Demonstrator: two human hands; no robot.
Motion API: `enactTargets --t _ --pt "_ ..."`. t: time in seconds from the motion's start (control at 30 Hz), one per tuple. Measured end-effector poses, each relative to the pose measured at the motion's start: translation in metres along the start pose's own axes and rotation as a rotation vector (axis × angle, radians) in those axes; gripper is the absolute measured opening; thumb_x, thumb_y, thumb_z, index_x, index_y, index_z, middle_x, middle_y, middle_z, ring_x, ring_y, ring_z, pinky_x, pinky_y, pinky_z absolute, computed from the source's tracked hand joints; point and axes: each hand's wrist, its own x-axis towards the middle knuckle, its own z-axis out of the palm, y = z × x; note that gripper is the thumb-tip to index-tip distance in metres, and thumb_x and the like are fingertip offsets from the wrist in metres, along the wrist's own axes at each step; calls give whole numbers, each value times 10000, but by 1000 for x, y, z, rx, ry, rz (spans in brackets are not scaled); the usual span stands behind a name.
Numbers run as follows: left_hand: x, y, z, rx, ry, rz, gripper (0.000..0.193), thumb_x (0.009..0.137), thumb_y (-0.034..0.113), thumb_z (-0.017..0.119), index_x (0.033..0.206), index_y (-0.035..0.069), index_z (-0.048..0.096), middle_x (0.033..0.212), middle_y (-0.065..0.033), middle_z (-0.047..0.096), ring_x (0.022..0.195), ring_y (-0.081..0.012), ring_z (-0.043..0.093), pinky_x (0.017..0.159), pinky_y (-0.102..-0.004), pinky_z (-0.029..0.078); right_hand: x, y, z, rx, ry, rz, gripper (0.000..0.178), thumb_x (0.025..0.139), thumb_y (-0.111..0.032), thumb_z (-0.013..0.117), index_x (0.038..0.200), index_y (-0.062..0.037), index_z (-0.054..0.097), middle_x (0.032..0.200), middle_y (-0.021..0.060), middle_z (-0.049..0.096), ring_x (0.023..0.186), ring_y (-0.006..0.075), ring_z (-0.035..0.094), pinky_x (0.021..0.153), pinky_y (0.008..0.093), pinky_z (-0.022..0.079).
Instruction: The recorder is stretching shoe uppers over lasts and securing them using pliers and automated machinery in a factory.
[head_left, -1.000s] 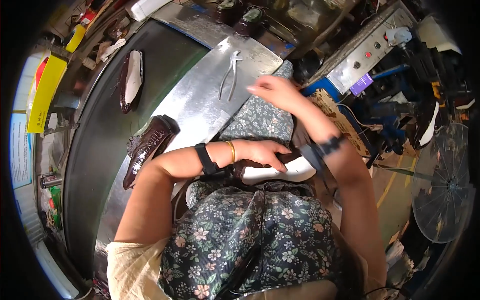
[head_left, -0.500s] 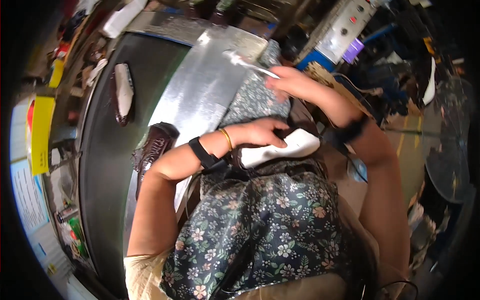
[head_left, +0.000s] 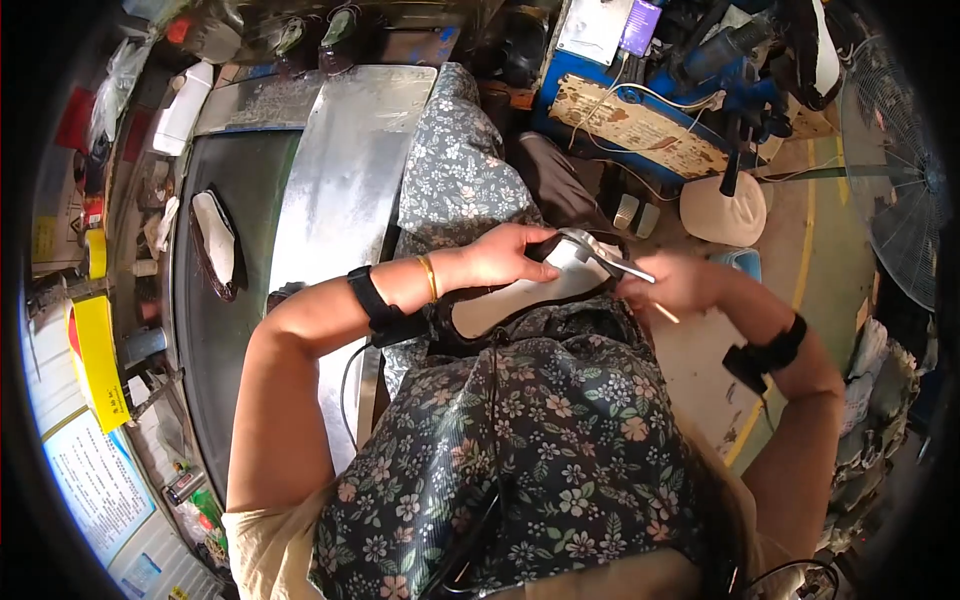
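An upturned dark shoe with a pale underside (head_left: 500,305) lies across my lap on the floral apron. My left hand (head_left: 505,255) is closed around its far side, the thumb lying on the pale underside. In my right hand (head_left: 672,284), blurred by motion, is a slim pale-handled tool (head_left: 625,267) whose whitish head touches the shoe's toe end. The tool's exact kind cannot be made out. A thin, light-coloured tip sticks out below the right fingers.
Left of me, another upturned dark shoe (head_left: 214,245) lies on a black conveyor belt (head_left: 250,180) beside a metal plate (head_left: 335,170). Several dark shoes stand at the back. A blue machine (head_left: 640,120) is ahead right, a stool (head_left: 722,212) behind my right hand, and a fan (head_left: 895,180) farther right.
My right hand has come down from over the metal plate to the shoe's toe, bringing the tool. The left hand still holds the shoe. The whole view has turned somewhat.
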Motion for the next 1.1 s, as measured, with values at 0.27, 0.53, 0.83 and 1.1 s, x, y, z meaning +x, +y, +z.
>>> enactTargets --t 0.27,0.53,0.83,1.1 --pt "4 -16 -13 -89 57 -65 570 869 145 735 1362 -7 493 1129 -21 658 992 -77 559 897 -240 464 59 58 12 -216 446 -410 357 910 -335 642 886 21 643 834 241 641 821 428 614 697 454 485" --pt "8 12 -17 -331 -115 -391 856 839 387 728 1479 -6 317 1454 -124 418 1329 -199 388 1089 -326 325 69 84 58 -433 813 -420 241 856 -251 684 911 -26 617 845 182 622 766 375 624 656 452 501" --pt "24 16 -16 -627 -126 -508 292 856 284 707 1024 45 714 1016 -9 696 948 -112 602 899 -262 434 66 95 104 -559 968 -470 162 841 -115 625 921 4 549 922 179 574 790 383 593 688 435 506" --pt "21 16 -1 -81 -56 -272 547 892 386 697 1248 -10 574 1066 -24 631 993 -94 529 909 -245 420 -33 16 68 -118 523 -225 310 947 -283 562 977 25 582 894 213 619 839 378 599 734 440 475"
